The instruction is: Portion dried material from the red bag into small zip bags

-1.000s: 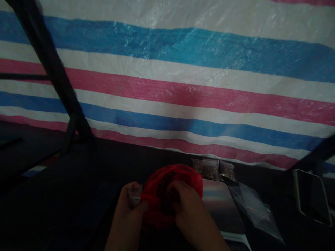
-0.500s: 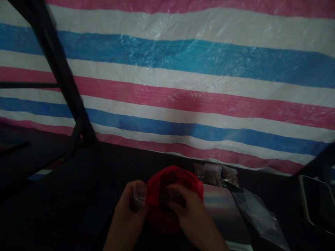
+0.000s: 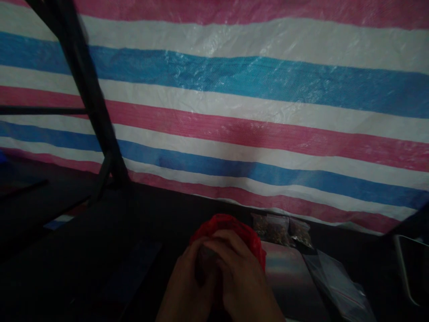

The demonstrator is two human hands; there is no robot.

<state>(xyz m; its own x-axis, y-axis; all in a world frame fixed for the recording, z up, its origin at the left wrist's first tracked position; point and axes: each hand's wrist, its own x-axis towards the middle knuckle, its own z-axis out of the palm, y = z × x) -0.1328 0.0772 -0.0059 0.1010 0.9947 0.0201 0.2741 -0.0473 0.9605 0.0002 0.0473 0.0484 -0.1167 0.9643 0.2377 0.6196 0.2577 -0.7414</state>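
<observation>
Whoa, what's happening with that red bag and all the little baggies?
Someone's left hand and right hand are close together over the open red bag. It's too dark to tell what is between the fingers. Behind the metal plate sit three small filled bags, and clear flat bags lie to its right. A phone is at the far right.

Left hand point(image 3: 196, 275) and right hand point(image 3: 236, 264) together, fingers curled

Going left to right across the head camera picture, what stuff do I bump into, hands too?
Dark post, left hand, right hand, shiny flat plate, flat clear bags, phone.
</observation>
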